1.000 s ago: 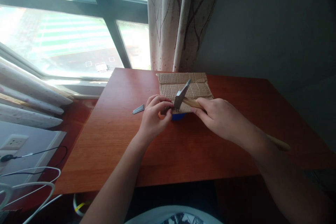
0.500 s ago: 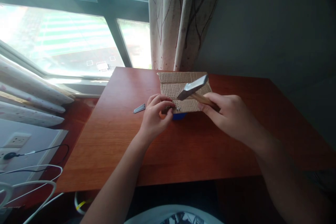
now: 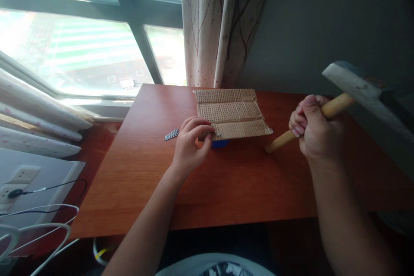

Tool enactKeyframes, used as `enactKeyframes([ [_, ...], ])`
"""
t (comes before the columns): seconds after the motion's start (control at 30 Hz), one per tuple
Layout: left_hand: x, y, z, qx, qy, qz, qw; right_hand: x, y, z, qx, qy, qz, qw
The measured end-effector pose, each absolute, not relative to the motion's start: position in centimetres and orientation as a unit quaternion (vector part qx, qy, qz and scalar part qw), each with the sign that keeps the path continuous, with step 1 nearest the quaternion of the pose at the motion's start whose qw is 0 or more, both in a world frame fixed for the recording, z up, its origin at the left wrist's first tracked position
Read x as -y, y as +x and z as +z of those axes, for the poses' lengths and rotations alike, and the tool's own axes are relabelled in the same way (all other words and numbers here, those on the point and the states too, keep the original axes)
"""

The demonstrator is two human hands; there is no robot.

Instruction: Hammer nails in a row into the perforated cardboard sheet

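Observation:
A hammer (image 3: 355,84) with a wooden handle and a metal head is gripped in my right hand (image 3: 318,129). It is raised at the right, well apart from the cardboard, with its head at the upper end. A piece of cardboard (image 3: 234,112), punched with many rows of small holes, lies in the middle of the table. My left hand (image 3: 192,140) pinches its near left corner between thumb and fingers; whether a nail is also between the fingertips is hidden. Small bits show on the cardboard beside the fingertips. Something blue (image 3: 220,143) is partly visible under its near edge.
A small bundle of metal nails (image 3: 171,134) lies left of my left hand on the brown wooden table (image 3: 136,181). Behind stand a window and a curtain (image 3: 207,30). A wall socket (image 3: 26,174) and several cables are at the lower left.
My right hand has swung the hammer up and to the right, away from above the cardboard. The right part of the cardboard is now uncovered. My left hand stays at the corner.

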State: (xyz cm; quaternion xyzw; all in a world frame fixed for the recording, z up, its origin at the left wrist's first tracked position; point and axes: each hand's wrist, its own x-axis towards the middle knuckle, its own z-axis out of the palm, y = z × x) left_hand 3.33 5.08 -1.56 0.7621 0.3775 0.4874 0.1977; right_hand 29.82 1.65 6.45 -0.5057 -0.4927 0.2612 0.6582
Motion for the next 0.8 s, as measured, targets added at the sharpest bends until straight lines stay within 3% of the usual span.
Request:
enactKeyframes([
  [0.3, -4.8, 3.2, -1.6, -0.376, 0.753, 0.511, 0.176, -1.3, 30.4, 5.1, 0.470, -0.459, 0.285, 0.697],
  [0.6, -6.0, -0.7, -1.6, -0.501, 0.676, 0.526, 0.121, -1.2, 30.1, 5.0, 0.464, -0.448, 0.321, 0.694],
  [0.67, -6.3, -2.4, -1.8, -0.540, 0.681, 0.483, 0.103, -1.2, 29.9, 4.8, 0.468, -0.445, 0.308, 0.698],
  [0.8, -6.0, -4.8, -2.2, -0.600, 0.758, 0.255, -0.003, -1.2, 29.9, 4.6, 0.468, -0.443, 0.297, 0.705],
])
